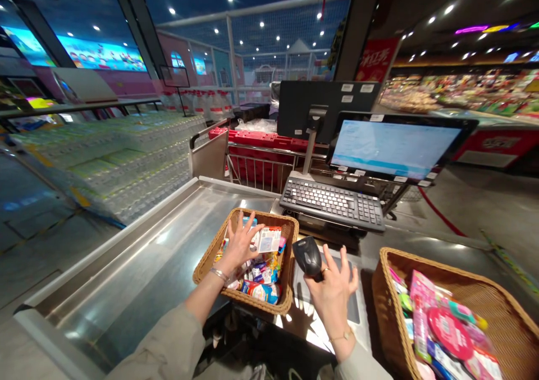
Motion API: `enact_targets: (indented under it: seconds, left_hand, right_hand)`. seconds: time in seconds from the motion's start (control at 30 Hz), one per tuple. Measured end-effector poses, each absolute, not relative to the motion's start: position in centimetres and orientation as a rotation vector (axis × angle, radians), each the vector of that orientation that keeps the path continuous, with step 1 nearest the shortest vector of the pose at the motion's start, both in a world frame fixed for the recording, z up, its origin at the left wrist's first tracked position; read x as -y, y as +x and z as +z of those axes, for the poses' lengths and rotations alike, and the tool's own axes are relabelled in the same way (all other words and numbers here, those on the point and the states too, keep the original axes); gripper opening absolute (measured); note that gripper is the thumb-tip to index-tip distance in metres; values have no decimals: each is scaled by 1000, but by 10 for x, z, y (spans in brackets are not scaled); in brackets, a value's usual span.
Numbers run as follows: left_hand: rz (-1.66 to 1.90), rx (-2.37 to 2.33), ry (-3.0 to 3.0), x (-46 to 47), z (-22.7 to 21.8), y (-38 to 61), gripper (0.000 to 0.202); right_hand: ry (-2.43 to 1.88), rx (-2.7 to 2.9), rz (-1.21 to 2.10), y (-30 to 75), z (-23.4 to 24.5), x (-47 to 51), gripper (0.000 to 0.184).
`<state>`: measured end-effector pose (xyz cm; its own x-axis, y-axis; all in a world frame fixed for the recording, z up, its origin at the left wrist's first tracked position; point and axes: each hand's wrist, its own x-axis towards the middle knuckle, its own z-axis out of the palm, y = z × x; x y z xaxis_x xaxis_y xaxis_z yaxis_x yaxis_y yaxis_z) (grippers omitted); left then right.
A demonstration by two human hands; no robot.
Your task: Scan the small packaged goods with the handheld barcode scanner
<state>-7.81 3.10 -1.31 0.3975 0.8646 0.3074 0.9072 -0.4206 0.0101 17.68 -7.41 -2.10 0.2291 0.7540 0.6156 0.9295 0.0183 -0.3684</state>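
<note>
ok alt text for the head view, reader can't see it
A person's left hand holds a white-and-red package over a wicker basket of packaged goods at a metal counter; the right hand holds a black scanner. A second filled basket is at right, a keyboard and lit monitor beyond.

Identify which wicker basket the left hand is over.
The left basket, beside the black scanner; the left hand holds a white pack over it. No hand is over the right basket.
</note>
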Motion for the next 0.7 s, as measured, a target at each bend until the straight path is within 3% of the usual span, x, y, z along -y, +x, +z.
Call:
enact_targets:
  seconds: [0.7]
  left_hand:
    - [-536, 1528, -2523, -35, -9, -38, 79]
  right_hand:
    - [-1745, 1567, -325, 175, -3, 82, 17]
